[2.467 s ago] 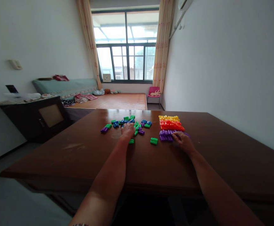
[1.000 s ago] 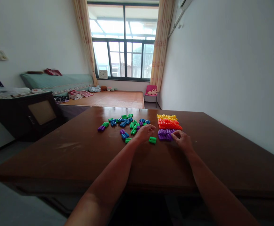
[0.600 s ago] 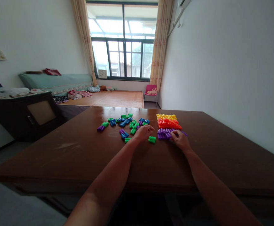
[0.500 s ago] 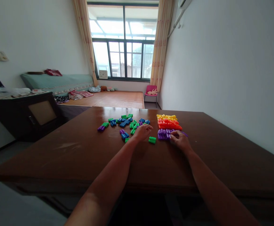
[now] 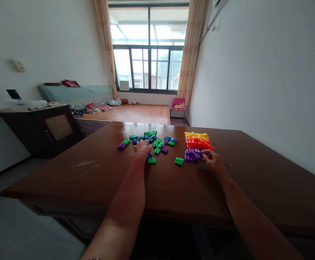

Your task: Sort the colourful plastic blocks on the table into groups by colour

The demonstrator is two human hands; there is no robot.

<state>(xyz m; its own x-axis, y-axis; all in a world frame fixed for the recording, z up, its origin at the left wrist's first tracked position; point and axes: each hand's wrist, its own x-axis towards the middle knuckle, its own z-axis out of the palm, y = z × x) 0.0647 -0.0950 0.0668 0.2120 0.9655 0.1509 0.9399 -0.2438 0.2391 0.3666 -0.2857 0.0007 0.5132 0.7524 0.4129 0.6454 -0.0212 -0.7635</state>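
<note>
Over the scattered pile, my left hand [image 5: 142, 147] reaches with its fingers extended above blue pieces [image 5: 149, 155], partly covering them. My right hand [image 5: 213, 161] pinches a small purple plastic piece at the right end of the purple block row [image 5: 193, 155]. That row is made of several short tube-like pieces set side by side. Behind it lie an orange-red row [image 5: 199, 143] and a yellow row [image 5: 196, 135]. A green pair [image 5: 179, 161] lies left of the purple row, and another green piece [image 5: 152, 161] sits close to my left wrist.
The brown wooden table [image 5: 92, 177] carries more loose green pieces [image 5: 157, 148], blue pieces [image 5: 152, 138] and a purple piece [image 5: 121, 146]. Beyond it are a bed [image 5: 135, 113], a pink chair [image 5: 179, 104] and a dark cabinet [image 5: 57, 126].
My left hand has moved left, from the green and purple pieces to the blue ones. My right hand stays by the purple row's right end. The view has turned slightly left.
</note>
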